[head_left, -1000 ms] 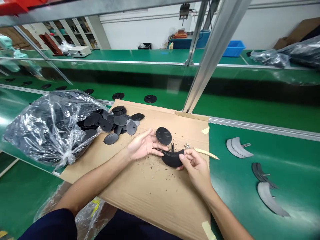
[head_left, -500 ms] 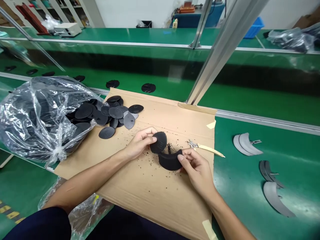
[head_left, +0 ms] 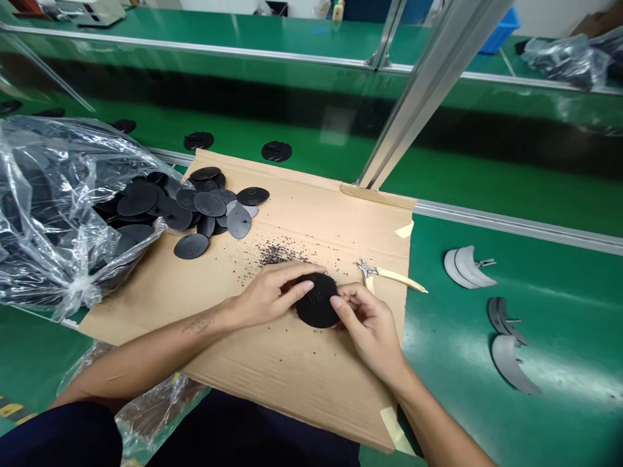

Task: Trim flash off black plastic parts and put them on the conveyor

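Both my hands meet on a black oval plastic disc (head_left: 316,299) that lies on a sheet of cardboard (head_left: 311,370). My left hand (head_left: 272,292) presses its fingers on the disc's top and left rim. My right hand (head_left: 363,321) pinches the disc's right edge with thumb and fingers. Whatever lies under the disc is hidden. Dark crumbs (head_left: 275,254) are scattered on the cardboard just behind my left hand.
A clear plastic bag (head_left: 53,207) spills several black discs (head_left: 209,204) onto the cardboard at the left. A small cutting tool with a pale handle (head_left: 389,275) lies right of my hands. Grey curved offcuts (head_left: 467,267) lie on the green bench; a slanted metal post (head_left: 428,84) rises behind.
My left hand has brought the black disc down flat onto the curved black part that my right hand held. Both hands have shifted slightly toward me.
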